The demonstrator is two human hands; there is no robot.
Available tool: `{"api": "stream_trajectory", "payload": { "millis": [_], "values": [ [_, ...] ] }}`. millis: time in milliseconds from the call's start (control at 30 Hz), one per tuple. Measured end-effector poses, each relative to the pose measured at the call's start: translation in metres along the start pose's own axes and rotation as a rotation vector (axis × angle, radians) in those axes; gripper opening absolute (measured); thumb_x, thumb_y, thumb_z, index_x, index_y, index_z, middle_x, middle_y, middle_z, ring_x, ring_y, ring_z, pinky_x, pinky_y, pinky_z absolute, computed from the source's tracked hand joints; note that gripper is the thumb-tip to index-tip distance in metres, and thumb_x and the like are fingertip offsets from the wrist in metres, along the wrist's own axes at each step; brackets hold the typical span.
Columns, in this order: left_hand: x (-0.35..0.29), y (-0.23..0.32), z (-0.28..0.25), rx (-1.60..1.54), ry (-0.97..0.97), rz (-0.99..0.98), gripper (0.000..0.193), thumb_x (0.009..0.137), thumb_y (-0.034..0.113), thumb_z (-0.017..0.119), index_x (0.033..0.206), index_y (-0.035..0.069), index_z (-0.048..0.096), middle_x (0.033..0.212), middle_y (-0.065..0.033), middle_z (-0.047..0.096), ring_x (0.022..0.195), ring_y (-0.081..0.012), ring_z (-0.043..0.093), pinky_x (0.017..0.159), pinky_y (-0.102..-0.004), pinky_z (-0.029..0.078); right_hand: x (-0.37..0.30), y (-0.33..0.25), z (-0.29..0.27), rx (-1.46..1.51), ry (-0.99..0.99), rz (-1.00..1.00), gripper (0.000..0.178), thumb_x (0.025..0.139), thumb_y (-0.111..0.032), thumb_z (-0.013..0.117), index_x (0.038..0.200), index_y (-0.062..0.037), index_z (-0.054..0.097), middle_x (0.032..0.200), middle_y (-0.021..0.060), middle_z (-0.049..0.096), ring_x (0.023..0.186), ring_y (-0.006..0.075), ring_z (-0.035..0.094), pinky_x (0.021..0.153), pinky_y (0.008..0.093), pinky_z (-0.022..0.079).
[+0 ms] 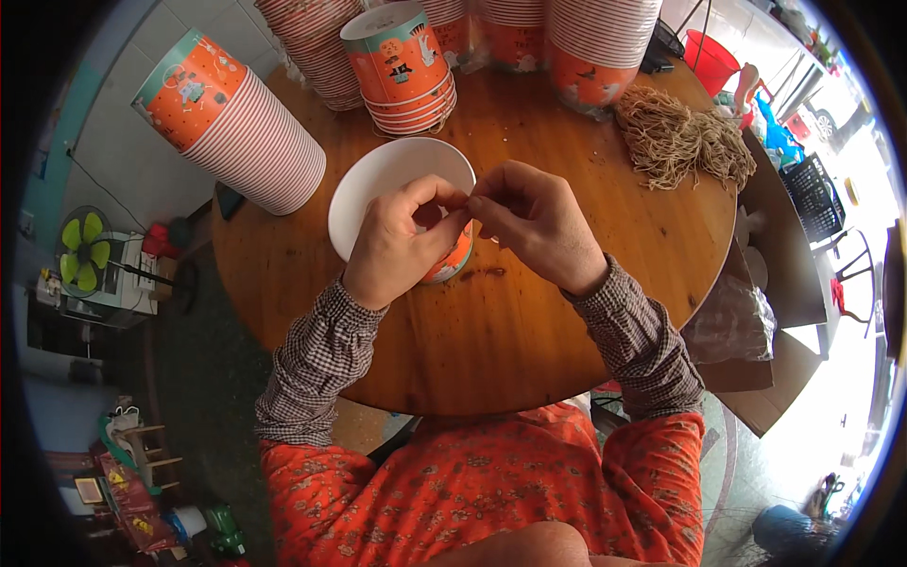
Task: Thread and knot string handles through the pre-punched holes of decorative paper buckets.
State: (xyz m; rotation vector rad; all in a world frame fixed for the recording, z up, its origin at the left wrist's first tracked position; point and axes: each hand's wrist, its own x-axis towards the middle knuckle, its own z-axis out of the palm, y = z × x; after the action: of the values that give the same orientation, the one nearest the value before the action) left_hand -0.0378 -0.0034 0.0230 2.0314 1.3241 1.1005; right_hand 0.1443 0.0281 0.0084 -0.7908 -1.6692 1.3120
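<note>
Paper cup, orange printed, white inside, tilted on its side near the middle of the round wooden table, left hand wrapped around it. Right hand pinches at the cup's rim, fingertips meeting the left thumb; can't tell what is pinched. Beyond: pile of tan strings far right, cup stacks along the far edge.

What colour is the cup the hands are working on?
The cup is orange outside with a white interior, seen in the head view.
</note>
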Motion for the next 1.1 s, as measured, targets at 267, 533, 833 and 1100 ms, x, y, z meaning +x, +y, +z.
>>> {"api": "stream_trajectory", "payload": {
  "millis": [267, 533, 833, 1100],
  "values": [
    [-0.003, -0.007, -0.006, -0.035, -0.003, -0.026, 0.010, 0.081, 0.009, 0.068, 0.086, 0.002, 0.063, 0.076, -0.0036, 0.061, 0.064, -0.0086, 0.054, 0.060, -0.0246, 0.046, 0.002, -0.015, -0.004, -0.072, -0.042, -0.092, 0.015, 0.083, 0.001, 0.055, 0.098, 0.0016, 0.056, 0.074, 0.0027, 0.058, 0.067, 0.0049, 0.052, 0.059, 0.0222, 0.045],
    [0.001, -0.010, -0.005, 0.001, -0.080, -0.050, 0.007, 0.079, 0.008, 0.064, 0.079, 0.002, 0.060, 0.070, 0.0005, 0.057, 0.061, -0.0072, 0.048, 0.057, -0.0238, 0.041, -0.003, -0.032, -0.012, 0.225, 0.065, -0.127, 0.018, 0.080, 0.006, 0.051, 0.097, 0.0007, 0.057, 0.081, -0.0027, 0.057, 0.070, 0.0018, 0.049, 0.060, 0.0183, 0.040],
    [0.001, -0.017, -0.004, 0.009, -0.165, -0.088, 0.008, 0.081, 0.007, 0.064, 0.081, 0.000, 0.060, 0.074, -0.0003, 0.058, 0.067, -0.0061, 0.051, 0.063, -0.0226, 0.044, -0.002, -0.066, -0.040, 0.253, 0.128, -0.175, 0.017, 0.079, 0.003, 0.052, 0.094, -0.0008, 0.058, 0.075, -0.0030, 0.056, 0.063, 0.0031, 0.048, 0.056, 0.0187, 0.040],
    [-0.007, -0.018, -0.001, 0.143, -0.291, -0.038, 0.011, 0.081, 0.008, 0.062, 0.085, -0.002, 0.064, 0.075, -0.0081, 0.064, 0.068, -0.0150, 0.063, 0.065, -0.0289, 0.050, -0.004, -0.076, -0.044, 0.255, 0.164, -0.287, 0.015, 0.081, 0.004, 0.053, 0.094, -0.0012, 0.058, 0.072, -0.0018, 0.057, 0.059, 0.0040, 0.050, 0.052, 0.0186, 0.040]
  ]
}}
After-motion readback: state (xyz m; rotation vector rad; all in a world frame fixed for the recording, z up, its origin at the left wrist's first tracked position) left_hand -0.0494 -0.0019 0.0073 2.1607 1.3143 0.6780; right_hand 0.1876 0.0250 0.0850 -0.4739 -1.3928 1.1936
